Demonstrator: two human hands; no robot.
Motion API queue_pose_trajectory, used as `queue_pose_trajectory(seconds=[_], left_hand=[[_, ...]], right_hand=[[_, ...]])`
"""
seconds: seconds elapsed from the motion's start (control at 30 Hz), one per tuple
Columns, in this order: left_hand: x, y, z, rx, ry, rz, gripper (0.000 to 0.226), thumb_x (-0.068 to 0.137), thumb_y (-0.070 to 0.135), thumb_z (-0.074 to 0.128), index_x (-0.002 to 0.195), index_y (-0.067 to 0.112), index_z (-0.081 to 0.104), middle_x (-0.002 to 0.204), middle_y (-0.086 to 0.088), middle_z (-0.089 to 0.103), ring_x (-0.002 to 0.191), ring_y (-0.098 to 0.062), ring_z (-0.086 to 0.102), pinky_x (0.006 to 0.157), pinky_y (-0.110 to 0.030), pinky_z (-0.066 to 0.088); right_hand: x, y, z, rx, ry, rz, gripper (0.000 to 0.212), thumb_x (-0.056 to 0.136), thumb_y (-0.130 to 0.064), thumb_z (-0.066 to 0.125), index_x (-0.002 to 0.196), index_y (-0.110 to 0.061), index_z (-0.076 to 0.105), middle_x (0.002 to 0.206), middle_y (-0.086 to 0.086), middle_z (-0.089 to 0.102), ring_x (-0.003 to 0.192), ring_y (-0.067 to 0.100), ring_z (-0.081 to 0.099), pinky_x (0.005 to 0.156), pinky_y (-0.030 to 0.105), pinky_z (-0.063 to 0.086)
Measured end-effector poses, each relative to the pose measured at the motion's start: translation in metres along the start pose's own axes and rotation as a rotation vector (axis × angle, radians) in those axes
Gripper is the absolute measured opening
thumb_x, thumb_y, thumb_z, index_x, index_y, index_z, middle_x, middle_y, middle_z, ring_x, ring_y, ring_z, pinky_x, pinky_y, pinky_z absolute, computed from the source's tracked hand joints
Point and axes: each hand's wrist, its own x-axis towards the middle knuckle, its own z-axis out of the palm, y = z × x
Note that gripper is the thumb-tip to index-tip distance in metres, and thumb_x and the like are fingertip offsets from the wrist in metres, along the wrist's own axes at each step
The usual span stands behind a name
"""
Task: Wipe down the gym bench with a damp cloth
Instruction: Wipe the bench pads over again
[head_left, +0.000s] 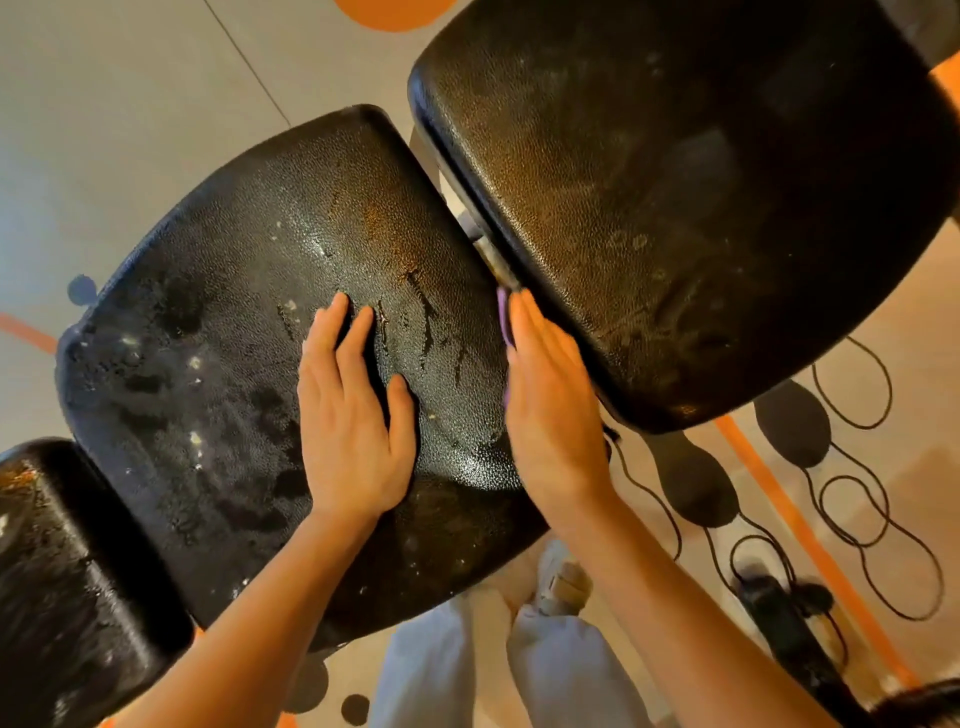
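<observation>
Nearest, pale trouser legs (545, 670) and a shoe show below the bench, cut off by the lower edge; to the right, black cables (857, 499) loop over the floor (104, 130) beside a dark device that is hard to make out; the left hand (353, 415) lies flat on the wet middle pad (234, 338) of the bench, fingers straight, holding nothing; the right hand (550, 410), fingers straight, presses a purple cloth (503, 317) against that pad's right edge; only slivers of cloth show; farther right, the large pad (675, 208) runs out of view.
</observation>
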Motion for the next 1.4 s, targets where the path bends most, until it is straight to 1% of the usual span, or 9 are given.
queue_pose_trajectory(seconds=[0.2,0.3,0.5,0.63,0.8,0.87,1.0,1.17,1.4], left_hand=[[-0.001,-0.003,-0.001,-0.015,0.000,0.017,0.055,0.097,0.027,0.044,0.146,0.006,0.034,0.158,-0.011,0.025,0.149,-0.025,0.018,0.123,-0.037,0.015],[-0.001,-0.004,-0.001,-0.018,0.006,0.027,0.054,0.097,0.026,0.045,0.146,0.005,0.033,0.157,-0.012,0.025,0.149,-0.025,0.018,0.123,-0.037,0.015],[-0.003,-0.006,0.001,-0.007,0.005,0.066,0.055,0.099,0.026,0.042,0.147,0.002,0.031,0.157,-0.016,0.025,0.149,-0.027,0.019,0.123,-0.039,0.016],[-0.002,-0.013,-0.001,-0.081,-0.040,0.073,0.058,0.099,0.030,0.044,0.149,0.004,0.028,0.159,-0.014,0.020,0.149,-0.026,0.016,0.123,-0.030,0.009],[0.000,-0.047,-0.028,-0.171,-0.195,0.263,0.056,0.100,0.026,0.043,0.150,0.008,0.026,0.161,-0.007,0.017,0.151,-0.021,0.011,0.124,-0.039,0.012],[-0.001,-0.072,-0.037,-0.144,-0.209,0.367,0.053,0.100,0.023,0.042,0.149,0.007,0.029,0.159,-0.009,0.023,0.150,-0.024,0.017,0.123,-0.045,0.015],[-0.001,-0.107,-0.040,-0.051,-0.228,0.457,0.055,0.098,0.026,0.039,0.149,0.006,0.030,0.158,-0.010,0.025,0.149,-0.026,0.019,0.123,-0.044,0.014],[-0.001,-0.110,-0.039,-0.062,-0.192,0.486,0.055,0.097,0.024,0.040,0.147,0.002,0.033,0.157,-0.013,0.028,0.148,-0.028,0.022,0.120,-0.048,0.021],[-0.002,-0.112,-0.039,0.031,-0.192,0.541,0.055,0.100,0.027,0.032,0.147,-0.001,0.030,0.156,-0.018,0.027,0.148,-0.032,0.020,0.121,-0.048,0.019]], right_hand=[[-0.074,0.025,-0.020,-0.016,0.155,0.031,0.047,0.097,-0.020,0.032,0.141,-0.011,0.042,0.130,-0.011,0.040,0.111,0.026,0.056,0.098,0.040,0.046],[-0.059,0.011,-0.011,-0.027,0.245,0.083,0.043,0.094,-0.013,0.038,0.135,-0.006,0.050,0.116,-0.001,0.051,0.093,0.029,0.056,0.080,0.049,0.054],[-0.081,0.006,0.017,-0.277,0.365,0.120,0.039,0.090,-0.004,0.046,0.126,-0.006,0.060,0.129,0.014,0.054,0.112,0.031,0.049,0.082,0.045,0.054],[-0.110,-0.028,0.044,-0.438,0.295,0.076,0.044,0.091,-0.020,0.037,0.124,-0.007,0.061,0.125,0.014,0.057,0.108,0.029,0.052,0.079,0.039,0.055],[-0.093,-0.008,0.025,-0.507,0.191,-0.038,0.044,0.098,-0.025,0.034,0.134,-0.006,0.052,0.147,0.011,0.045,0.138,0.028,0.036,0.114,0.044,0.029],[-0.077,0.000,0.026,-0.440,0.239,0.068,0.048,0.101,-0.027,0.026,0.141,-0.005,0.043,0.151,0.010,0.038,0.143,0.027,0.030,0.119,0.043,0.014],[-0.074,-0.029,0.061,-0.521,0.412,0.385,0.057,0.101,-0.037,0.022,0.148,-0.005,0.030,0.155,0.014,0.028,0.146,0.030,0.022,0.120,0.046,0.015],[-0.142,-0.055,0.098,-0.658,0.174,0.148,0.058,0.095,-0.033,0.028,0.145,-0.005,0.034,0.153,0.015,0.032,0.143,0.031,0.027,0.117,0.043,0.012],[-0.092,-0.044,0.084,-0.426,0.467,0.428,0.054,0.098,-0.021,0.031,0.149,-0.008,0.021,0.158,0.013,0.020,0.147,0.031,0.017,0.121,0.046,0.012]])
